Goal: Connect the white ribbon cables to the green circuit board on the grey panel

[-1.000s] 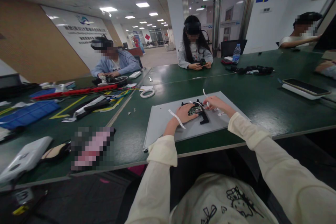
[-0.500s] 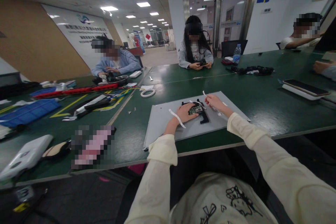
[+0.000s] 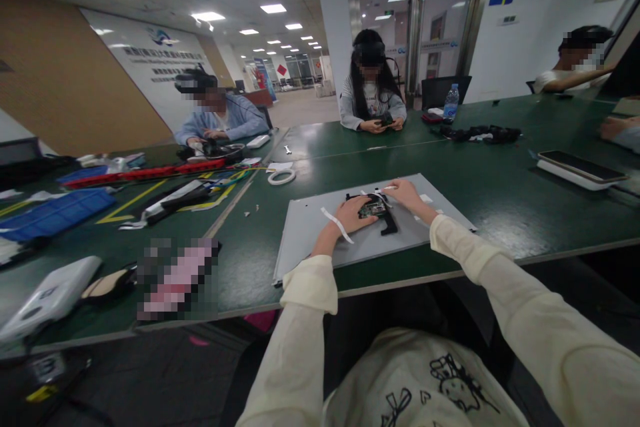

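A grey board [image 3: 305, 233] lies on the green table in front of me, with a black frame [image 3: 389, 225] on it. Set in the frame is a green circuit board [image 3: 369, 209]. My left hand [image 3: 351, 216] steadies the frame from its left side, thumb and fingers around the circuit board. One white tape strip [image 3: 336, 225] clings across the back of that hand, near the wrist. At the frame's upper right corner, my right hand [image 3: 407, 196] pinches a short white tape strip [image 3: 388, 189] against or just above it. The fingertips partly hide that strip.
Small white pieces [image 3: 426, 199] lie on the board's right side. A tape roll [image 3: 281, 177] sits beyond the board. To the right is a phone on a white box [image 3: 580, 170]; to the left, a blue tray [image 3: 60, 213]. Other people sit around the table.
My right hand has moved left and slightly up to the frame's upper corner, bringing the raised white tape strip down there. My left hand has stayed in place.
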`<state>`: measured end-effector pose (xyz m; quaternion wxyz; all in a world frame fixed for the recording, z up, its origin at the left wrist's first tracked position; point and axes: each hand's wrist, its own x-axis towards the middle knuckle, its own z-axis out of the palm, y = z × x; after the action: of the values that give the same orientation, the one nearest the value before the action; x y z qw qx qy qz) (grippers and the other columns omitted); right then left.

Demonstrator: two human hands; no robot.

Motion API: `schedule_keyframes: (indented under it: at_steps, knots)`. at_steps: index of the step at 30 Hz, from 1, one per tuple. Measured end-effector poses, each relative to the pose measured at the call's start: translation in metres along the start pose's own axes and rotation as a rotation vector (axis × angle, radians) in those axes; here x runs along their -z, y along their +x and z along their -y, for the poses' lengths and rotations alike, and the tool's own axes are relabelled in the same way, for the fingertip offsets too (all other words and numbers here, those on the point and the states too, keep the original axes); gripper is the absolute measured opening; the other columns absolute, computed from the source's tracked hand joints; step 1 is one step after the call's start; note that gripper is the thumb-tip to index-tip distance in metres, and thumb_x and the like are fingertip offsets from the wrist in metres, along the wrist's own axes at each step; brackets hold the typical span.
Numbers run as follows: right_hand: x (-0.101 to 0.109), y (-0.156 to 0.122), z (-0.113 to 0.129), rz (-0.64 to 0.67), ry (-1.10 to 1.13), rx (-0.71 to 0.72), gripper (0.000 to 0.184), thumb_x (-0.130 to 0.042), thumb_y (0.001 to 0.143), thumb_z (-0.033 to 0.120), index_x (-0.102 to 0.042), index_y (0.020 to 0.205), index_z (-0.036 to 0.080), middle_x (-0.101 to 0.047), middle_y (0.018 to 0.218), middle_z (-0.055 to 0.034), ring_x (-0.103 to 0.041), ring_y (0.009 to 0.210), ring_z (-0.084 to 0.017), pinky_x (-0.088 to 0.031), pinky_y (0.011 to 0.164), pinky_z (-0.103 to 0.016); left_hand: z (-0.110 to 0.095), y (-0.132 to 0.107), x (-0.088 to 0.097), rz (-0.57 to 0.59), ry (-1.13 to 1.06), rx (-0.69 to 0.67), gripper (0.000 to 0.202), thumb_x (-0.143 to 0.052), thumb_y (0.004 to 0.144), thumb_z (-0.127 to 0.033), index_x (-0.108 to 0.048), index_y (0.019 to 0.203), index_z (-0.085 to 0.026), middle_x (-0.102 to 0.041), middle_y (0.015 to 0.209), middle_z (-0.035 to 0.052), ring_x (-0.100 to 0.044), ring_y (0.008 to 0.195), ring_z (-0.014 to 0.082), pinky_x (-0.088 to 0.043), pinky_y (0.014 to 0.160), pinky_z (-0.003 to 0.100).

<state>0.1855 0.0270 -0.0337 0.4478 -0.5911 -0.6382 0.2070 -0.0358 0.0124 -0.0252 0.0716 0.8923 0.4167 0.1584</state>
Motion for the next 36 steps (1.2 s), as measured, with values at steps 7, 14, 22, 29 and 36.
schedule_keyframes:
  at_steps: [7,14,22,29,36]
  knots:
    - [0.000,-0.001,0.004,0.134,-0.061,0.058,0.039,-0.074,0.067,0.036,-0.071,0.098,0.013,-0.056,0.059,0.0029,-0.050,0.056,-0.012,-0.032,0.056,-0.023,0.001,0.001,0.000,-0.008,0.002,-0.015,0.066,-0.060,0.079,-0.056,-0.050,0.134,-0.022,-0.052,0.140,0.0095,-0.048,0.129,0.0275,-0.037,0.110,0.044]
    - [-0.004,-0.005,0.012,0.103,-0.233,0.076,0.023,-0.069,0.074,0.032,-0.076,0.090,0.017,-0.070,0.076,-0.0055,-0.062,0.071,-0.018,-0.040,0.067,-0.025,0.000,0.001,0.000,-0.016,0.004,-0.031,0.066,-0.059,0.080,-0.057,-0.050,0.134,-0.021,-0.053,0.139,0.0098,-0.049,0.128,0.0275,-0.037,0.110,0.043]
    - [-0.004,-0.004,0.015,0.085,-0.390,0.032,0.024,-0.063,0.081,0.033,-0.076,0.094,0.017,-0.073,0.093,-0.0103,-0.066,0.090,-0.022,-0.044,0.078,-0.026,0.002,0.001,-0.001,-0.004,0.013,-0.022,0.067,-0.059,0.079,-0.057,-0.049,0.135,-0.021,-0.051,0.141,0.0099,-0.048,0.130,0.0278,-0.036,0.110,0.044]
    - [-0.003,-0.001,0.009,0.081,-0.401,0.063,0.023,-0.061,0.080,0.030,-0.078,0.092,0.018,-0.074,0.092,-0.0102,-0.066,0.092,-0.023,-0.043,0.078,-0.026,0.003,0.001,-0.002,-0.006,0.017,-0.019,0.067,-0.059,0.079,-0.059,-0.049,0.135,-0.023,-0.051,0.141,0.0088,-0.048,0.130,0.0274,-0.035,0.111,0.043]
    - [0.002,0.007,-0.003,0.061,-0.025,-0.035,0.022,-0.068,0.071,0.036,-0.075,0.075,0.015,-0.071,0.075,-0.0069,-0.063,0.076,-0.020,-0.042,0.067,-0.025,0.004,0.000,-0.002,-0.004,0.010,-0.005,0.067,-0.059,0.079,-0.058,-0.049,0.135,-0.022,-0.051,0.142,0.0098,-0.047,0.130,0.0276,-0.036,0.110,0.043]
